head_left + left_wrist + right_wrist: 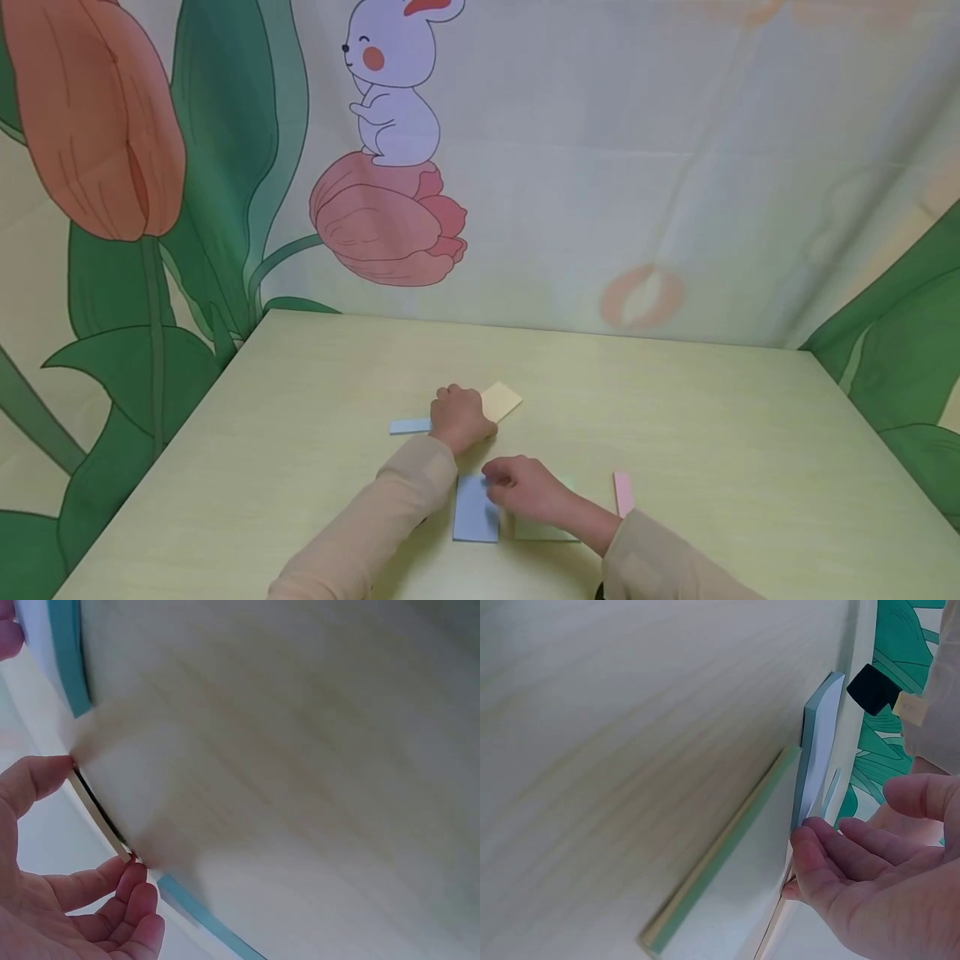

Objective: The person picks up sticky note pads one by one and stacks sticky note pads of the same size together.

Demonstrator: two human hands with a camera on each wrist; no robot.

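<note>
My left hand [459, 417] is at the middle of the table on the near-left edge of a pale yellow sticky note pad [504, 400]. In the left wrist view its thumb and fingers pinch the ends of the yellow pad's thin edge [97, 815]. My right hand [528, 487] is over a blue sticky note pad [476, 517] and a green one [546, 532], fingers loosely bent with nothing gripped. In the right wrist view its fingertips come close to the blue pad [821, 742]; whether they touch it I cannot tell.
A narrow light blue strip pad [408, 427] lies left of the left hand, partly covered by it. A narrow pink strip pad [622, 493] lies right of the green pad, by the right sleeve [660, 554]. Behind the table [720, 433] hangs a printed cloth [570, 167].
</note>
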